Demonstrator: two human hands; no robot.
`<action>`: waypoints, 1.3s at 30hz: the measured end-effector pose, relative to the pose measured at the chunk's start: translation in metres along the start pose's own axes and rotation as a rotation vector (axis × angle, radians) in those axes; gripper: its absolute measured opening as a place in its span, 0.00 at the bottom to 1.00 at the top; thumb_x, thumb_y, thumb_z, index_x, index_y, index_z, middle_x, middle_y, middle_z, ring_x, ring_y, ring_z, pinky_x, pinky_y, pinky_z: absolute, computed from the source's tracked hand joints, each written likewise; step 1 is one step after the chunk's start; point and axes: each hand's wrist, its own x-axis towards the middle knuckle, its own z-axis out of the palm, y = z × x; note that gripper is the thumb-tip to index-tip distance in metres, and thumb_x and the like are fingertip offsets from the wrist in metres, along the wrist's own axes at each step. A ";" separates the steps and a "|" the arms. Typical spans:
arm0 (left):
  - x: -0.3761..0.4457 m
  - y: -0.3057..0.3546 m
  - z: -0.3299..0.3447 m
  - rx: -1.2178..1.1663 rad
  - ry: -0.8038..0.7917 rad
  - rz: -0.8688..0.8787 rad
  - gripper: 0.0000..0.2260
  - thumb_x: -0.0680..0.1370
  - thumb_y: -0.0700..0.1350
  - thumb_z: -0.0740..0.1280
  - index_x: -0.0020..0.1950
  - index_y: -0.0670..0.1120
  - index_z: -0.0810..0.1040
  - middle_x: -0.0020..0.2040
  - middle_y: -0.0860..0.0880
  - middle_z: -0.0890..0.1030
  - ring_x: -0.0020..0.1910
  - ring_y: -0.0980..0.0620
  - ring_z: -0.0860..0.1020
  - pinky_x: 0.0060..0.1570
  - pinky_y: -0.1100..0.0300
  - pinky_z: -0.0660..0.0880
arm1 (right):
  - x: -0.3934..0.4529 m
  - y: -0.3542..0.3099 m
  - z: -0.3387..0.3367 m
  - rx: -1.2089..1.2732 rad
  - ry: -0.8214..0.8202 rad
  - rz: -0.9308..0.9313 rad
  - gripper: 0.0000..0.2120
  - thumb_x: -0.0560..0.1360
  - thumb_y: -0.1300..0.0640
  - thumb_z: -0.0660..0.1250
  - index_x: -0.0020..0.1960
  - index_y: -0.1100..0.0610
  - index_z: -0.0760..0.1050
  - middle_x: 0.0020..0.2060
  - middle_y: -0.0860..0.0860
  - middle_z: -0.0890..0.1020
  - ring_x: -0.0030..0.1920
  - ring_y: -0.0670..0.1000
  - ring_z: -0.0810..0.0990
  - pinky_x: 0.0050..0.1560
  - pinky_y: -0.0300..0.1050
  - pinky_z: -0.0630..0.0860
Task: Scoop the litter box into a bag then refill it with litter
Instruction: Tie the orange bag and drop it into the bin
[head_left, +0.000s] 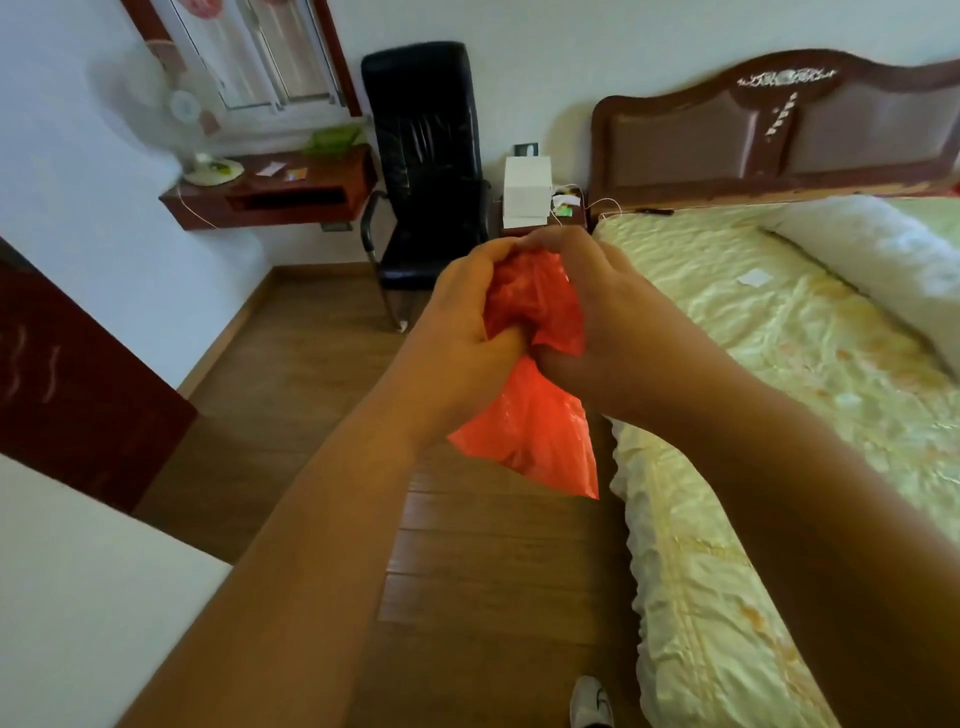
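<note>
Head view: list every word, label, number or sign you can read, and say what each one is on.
No text in this view can be read.
Orange bag, held by the left hand and right hand: no print visible.
Papers on the wall shelf: too small and blurred.
White box by the bed: no legible label.
Headboard inlay: ornament, not lettering.

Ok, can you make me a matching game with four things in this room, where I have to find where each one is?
Things:
1. orange bag
2. black chair
3. white fan
4. white box

Places:
A. on the wall shelf by the window
B. on the small stand beside the headboard
C. gripped by the left hand and right hand
D. on the floor against the far wall

Pairs: 1-C, 2-D, 3-A, 4-B
</note>
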 end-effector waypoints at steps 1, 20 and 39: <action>0.011 -0.003 0.003 -0.004 0.004 -0.001 0.29 0.81 0.41 0.67 0.77 0.61 0.63 0.74 0.57 0.67 0.66 0.64 0.72 0.52 0.78 0.73 | 0.009 0.008 -0.001 -0.001 -0.010 0.002 0.38 0.71 0.59 0.74 0.75 0.45 0.61 0.67 0.49 0.70 0.55 0.44 0.73 0.45 0.29 0.72; 0.192 -0.075 0.021 -0.128 -0.063 -0.040 0.29 0.81 0.38 0.67 0.76 0.62 0.64 0.71 0.58 0.67 0.64 0.64 0.72 0.50 0.75 0.76 | 0.156 0.103 0.012 0.003 -0.035 0.102 0.36 0.73 0.59 0.72 0.75 0.46 0.60 0.70 0.49 0.67 0.58 0.47 0.75 0.48 0.31 0.74; 0.448 -0.207 -0.078 -0.104 -0.214 0.079 0.29 0.80 0.39 0.68 0.74 0.63 0.65 0.67 0.59 0.67 0.63 0.62 0.72 0.55 0.67 0.75 | 0.411 0.155 0.092 -0.046 0.071 0.255 0.35 0.73 0.58 0.71 0.74 0.43 0.60 0.67 0.45 0.67 0.62 0.45 0.72 0.55 0.38 0.73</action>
